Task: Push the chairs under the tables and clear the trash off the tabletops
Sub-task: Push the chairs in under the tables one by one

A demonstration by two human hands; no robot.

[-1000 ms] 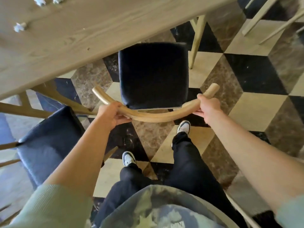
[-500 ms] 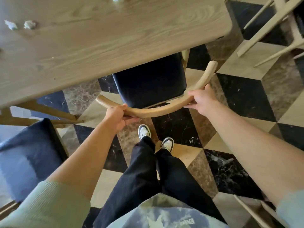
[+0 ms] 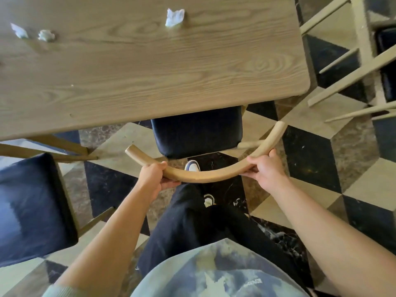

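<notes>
A wooden chair with a curved backrest rail (image 3: 205,175) and a dark padded seat (image 3: 197,133) stands in front of me. The far half of its seat is hidden beneath the wooden table (image 3: 137,67). My left hand (image 3: 154,175) grips the rail left of centre. My right hand (image 3: 265,168) grips it on the right. Three crumpled white paper scraps lie on the tabletop: one near the far middle (image 3: 174,17), two at the far left (image 3: 19,31) (image 3: 46,35).
A second dark-seated chair (image 3: 32,209) stands pulled out at my left, close to my left arm. Pale wooden legs of other furniture (image 3: 351,61) cross the upper right. The floor is checkered tile (image 3: 310,155). My feet are right behind the held chair.
The chair has slid forward under the table, with more of its seat now covered by the tabletop. Both hands have stayed on the rail, and I have stepped closer.
</notes>
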